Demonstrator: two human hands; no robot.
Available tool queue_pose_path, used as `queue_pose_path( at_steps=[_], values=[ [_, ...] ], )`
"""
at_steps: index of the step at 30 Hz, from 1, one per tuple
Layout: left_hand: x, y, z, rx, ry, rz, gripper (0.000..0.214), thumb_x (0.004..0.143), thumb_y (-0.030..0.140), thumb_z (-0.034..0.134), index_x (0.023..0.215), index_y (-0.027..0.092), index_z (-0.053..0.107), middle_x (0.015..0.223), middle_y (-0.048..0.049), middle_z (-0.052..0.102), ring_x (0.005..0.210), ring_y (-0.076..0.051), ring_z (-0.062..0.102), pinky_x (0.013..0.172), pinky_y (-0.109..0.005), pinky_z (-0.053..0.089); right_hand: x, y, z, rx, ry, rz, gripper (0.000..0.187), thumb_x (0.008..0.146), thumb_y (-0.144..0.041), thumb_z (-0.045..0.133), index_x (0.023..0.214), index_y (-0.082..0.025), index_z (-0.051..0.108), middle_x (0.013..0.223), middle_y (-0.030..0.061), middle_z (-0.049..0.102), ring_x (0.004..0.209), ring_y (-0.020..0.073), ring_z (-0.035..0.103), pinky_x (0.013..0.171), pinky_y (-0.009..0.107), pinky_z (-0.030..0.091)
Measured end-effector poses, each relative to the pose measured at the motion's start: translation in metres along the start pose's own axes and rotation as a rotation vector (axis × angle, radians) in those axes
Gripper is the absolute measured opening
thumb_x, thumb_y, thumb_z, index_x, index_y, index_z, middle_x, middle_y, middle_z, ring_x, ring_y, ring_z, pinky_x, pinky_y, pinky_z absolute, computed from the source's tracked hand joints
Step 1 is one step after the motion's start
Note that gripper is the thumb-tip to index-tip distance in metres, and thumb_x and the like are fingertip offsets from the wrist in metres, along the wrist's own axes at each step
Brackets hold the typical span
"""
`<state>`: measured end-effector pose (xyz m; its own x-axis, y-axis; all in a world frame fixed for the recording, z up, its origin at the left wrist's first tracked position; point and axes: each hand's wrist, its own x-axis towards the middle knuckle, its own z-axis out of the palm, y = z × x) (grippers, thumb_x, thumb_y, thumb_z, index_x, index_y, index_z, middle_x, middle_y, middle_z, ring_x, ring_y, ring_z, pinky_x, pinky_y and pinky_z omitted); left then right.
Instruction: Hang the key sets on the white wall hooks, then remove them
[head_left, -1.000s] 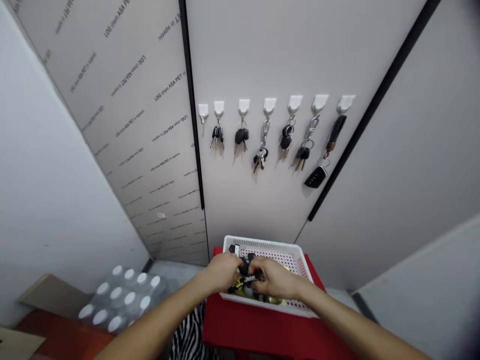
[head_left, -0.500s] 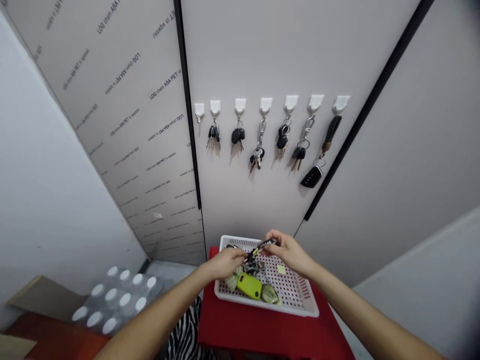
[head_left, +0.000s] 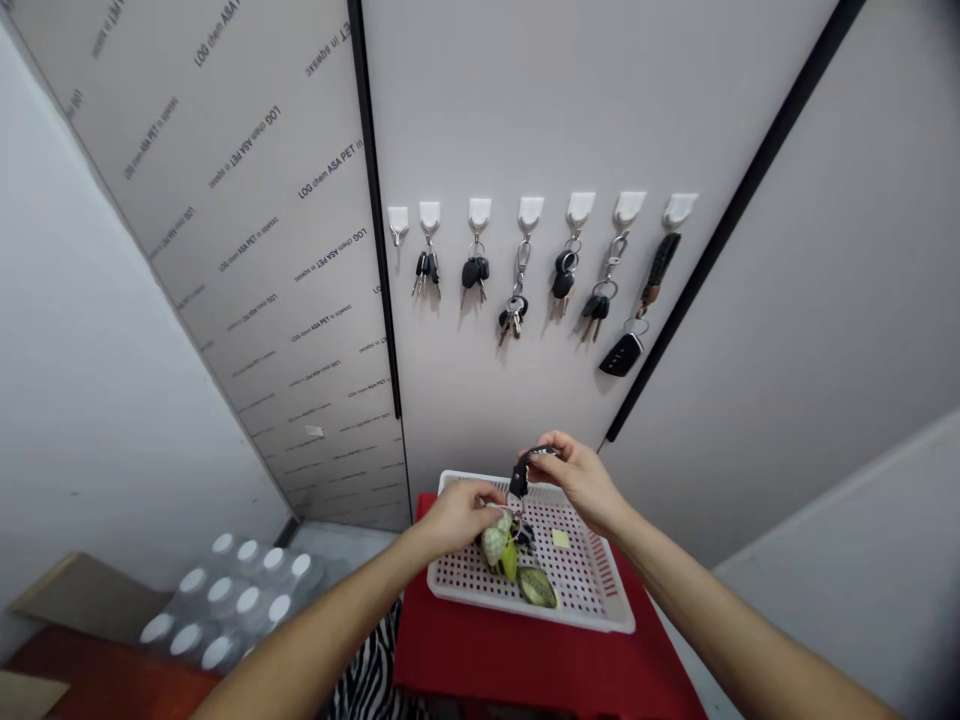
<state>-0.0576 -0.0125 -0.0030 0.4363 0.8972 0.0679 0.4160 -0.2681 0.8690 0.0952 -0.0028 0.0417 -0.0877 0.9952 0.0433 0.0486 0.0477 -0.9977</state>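
Here, the right hand pinches a strap above the tray; the left hand apparently closes its fingers on the dangling keys, steadying them.

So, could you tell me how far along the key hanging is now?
Six key sets already hang on wall hooks; the leftmost hook is bare. The right hand holds a key bunch by its black strap above the white basket, the left hand steadying it. A dark fob lies in the basket.

One view is taken from the person's head; the white basket is seen closely from above, and the wall hooks beyond it are faced.
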Motion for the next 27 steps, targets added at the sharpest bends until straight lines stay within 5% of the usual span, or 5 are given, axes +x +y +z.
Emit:
queue_pose_path(
  at_steps=[7,12,15,19,27],
  values=[
    [0.003,0.022,-0.030,0.172,0.234,0.086,0.010,0.062,0.018,0.044,0.061,0.014,0.053,0.064,0.0012,0.047,0.059,-0.008,0.043,0.054,-0.018,0.033,0.002,0.007,-0.023,-0.377,0.036,-0.025,0.008,0.058,-0.022,0.046,0.064,-0.016,0.045,0.059,-0.0007,0.054,0.056,0.0106,0.050,0.056,0.024,0.039],
    [0.009,0.045,-0.041,0.271,0.255,0.231,0.008,0.063,0.020,0.047,0.060,0.015,0.053,0.066,0.0014,0.046,0.062,-0.008,0.043,0.056,-0.019,0.033,-0.004,-0.002,-0.012,-0.696,-0.006,-0.178,0.024,0.060,-0.024,0.045,0.082,-0.018,0.053,0.082,0.0034,0.056,0.075,0.0157,0.049,0.069,0.030,0.035],
    [0.012,0.052,-0.042,0.296,0.220,0.302,0.007,0.063,0.017,0.047,0.062,0.016,0.054,0.063,0.0018,0.046,0.061,-0.008,0.043,0.056,-0.018,0.033,-0.005,-0.011,0.001,-0.628,-0.087,-0.325,0.020,0.063,-0.027,0.045,0.077,-0.018,0.056,0.085,0.0030,0.056,0.083,0.0151,0.046,0.075,0.028,0.033],
    [0.014,0.056,-0.046,0.362,0.197,0.364,0.009,0.065,0.017,0.045,0.064,0.016,0.053,0.062,0.0018,0.048,0.060,-0.007,0.044,0.055,-0.017,0.034,-0.004,-0.018,0.012,-0.396,-0.221,-0.255,0.018,0.066,-0.027,0.041,0.065,-0.015,0.054,0.061,0.0003,0.055,0.060,0.0105,0.048,0.060,0.023,0.038],
    [0.013,0.060,-0.050,0.502,0.299,0.333,0.018,0.071,0.025,0.036,0.075,0.018,0.052,0.070,0.0002,0.054,0.066,-0.010,0.047,0.059,-0.020,0.034,0.005,-0.024,0.019,-0.296,-0.189,-0.264,0.017,0.064,-0.029,0.045,0.059,-0.014,0.049,0.052,-0.0036,0.046,0.050,0.0071,0.042,0.052,0.020,0.036]
  ],
)
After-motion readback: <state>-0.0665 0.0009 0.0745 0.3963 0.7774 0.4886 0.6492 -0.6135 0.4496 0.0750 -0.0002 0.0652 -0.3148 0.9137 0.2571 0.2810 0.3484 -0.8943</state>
